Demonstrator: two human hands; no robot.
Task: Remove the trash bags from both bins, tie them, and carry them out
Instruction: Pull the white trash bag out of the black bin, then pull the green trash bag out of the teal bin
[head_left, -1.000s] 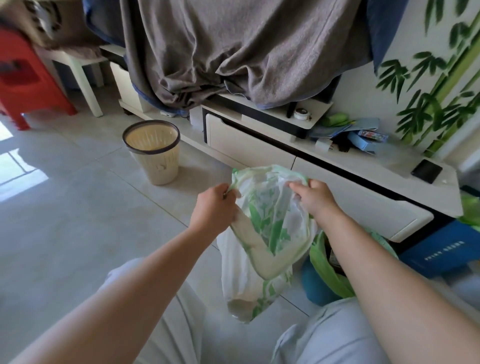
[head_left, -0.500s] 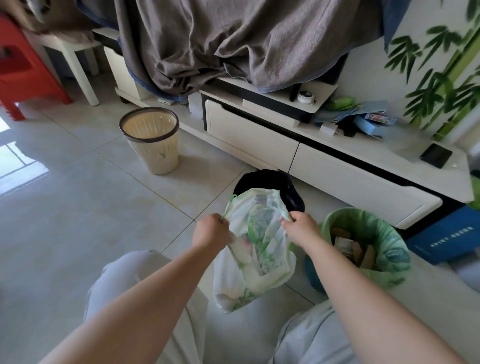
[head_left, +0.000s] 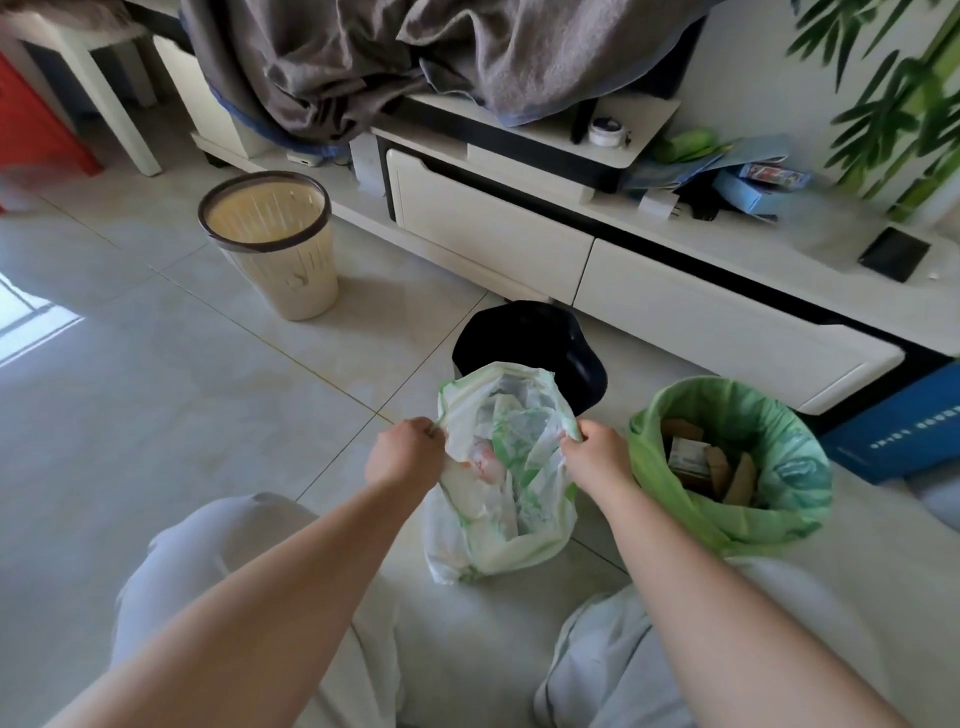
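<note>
A white trash bag with green print (head_left: 506, 478) rests on the floor tiles between my knees, its mouth held apart. My left hand (head_left: 405, 457) grips the left rim and my right hand (head_left: 597, 454) grips the right rim. Paper waste shows inside. Just behind it lies a dark bag or bin (head_left: 535, 343), its kind unclear. To the right stands a bin lined with a green bag (head_left: 727, 519) holding cardboard scraps. A cream slatted bin (head_left: 270, 244) with a dark rim stands at the left with no bag in it.
A low white TV cabinet (head_left: 675, 312) runs along the back, with grey cloth (head_left: 363, 57) draped over it and small clutter on top. A blue box (head_left: 898, 426) sits at the right. A red stool (head_left: 31, 124) and white table leg (head_left: 119, 114) stand at far left.
The white bag has come down from chest height to the floor, with both hands still on its rim. The view tilted down, bringing the dark thing and the green-lined bin into sight.
</note>
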